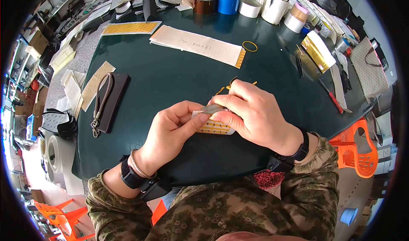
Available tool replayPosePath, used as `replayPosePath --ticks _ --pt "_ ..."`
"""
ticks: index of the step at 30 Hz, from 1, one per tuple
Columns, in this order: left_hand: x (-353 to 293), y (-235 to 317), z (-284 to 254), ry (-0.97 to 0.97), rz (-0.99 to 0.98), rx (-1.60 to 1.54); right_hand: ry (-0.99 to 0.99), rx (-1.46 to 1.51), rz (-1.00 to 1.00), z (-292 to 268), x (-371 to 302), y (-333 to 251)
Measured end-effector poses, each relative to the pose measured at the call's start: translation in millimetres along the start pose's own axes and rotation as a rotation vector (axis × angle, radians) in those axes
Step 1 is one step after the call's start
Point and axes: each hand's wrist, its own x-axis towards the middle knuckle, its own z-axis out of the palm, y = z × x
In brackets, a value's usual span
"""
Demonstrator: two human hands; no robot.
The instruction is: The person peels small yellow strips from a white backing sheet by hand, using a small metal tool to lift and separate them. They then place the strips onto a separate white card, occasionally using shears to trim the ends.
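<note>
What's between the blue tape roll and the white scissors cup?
In the head view, a white tape roll stands between the blue tape roll and the white scissors cup.

On my remote feed I see a smooth, glossy green tabletop (170, 79) mid-frame, a smooth yellow-striped sheet (215, 129) at centre (paper or plastic, I can't tell), shiny gold foil (322, 54) upper right, and matt cloth sleeves (313, 179) below.

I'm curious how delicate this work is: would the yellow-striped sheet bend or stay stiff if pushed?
The yellow-striped sheet looks thin and paper-like, so it would probably bend. It's small enough for the left hand and right hand to partly cover, so likely light.
</note>
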Motion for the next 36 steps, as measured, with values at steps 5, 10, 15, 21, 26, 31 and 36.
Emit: replayPosePath --ticks 5,10,15,21,26,31,36 --pt "0.3 1.1 0.4 0.009 0.003 0.009 -0.009 -0.011 0.020 -2.0 0.3 -1.1" --pt "3.5 -0.7 -1.6 0.038 0.036 -0.023 0.049 0.072 0.284 -19.1 8.8 6.9" --pt "6.9 4.2 2.3 0.049 0.057 -0.022 -0.067 -0.274 0.331 -30.2 -15.0 62.0" --pt "10.1 1.1 -0.7 0.065 0.148 0.029 -0.082 -0.573 0.191 -33.6 -18.5 65.2" --pt "10.4 -4.7 -6.7 0.080 0.342 0.104 0.187 0.160 0.333 -22.1 11.2 30.0" --pt "8.0 -1.7 -4.5 0.154 0.429 0.075 0.184 0.849 0.358 -3.6 11.2 -6.8" --pt "5.5 5.5 2.2 0.204 0.384 -0.039 0.129 0.888 0.260 4.6 10.9 -13.4"
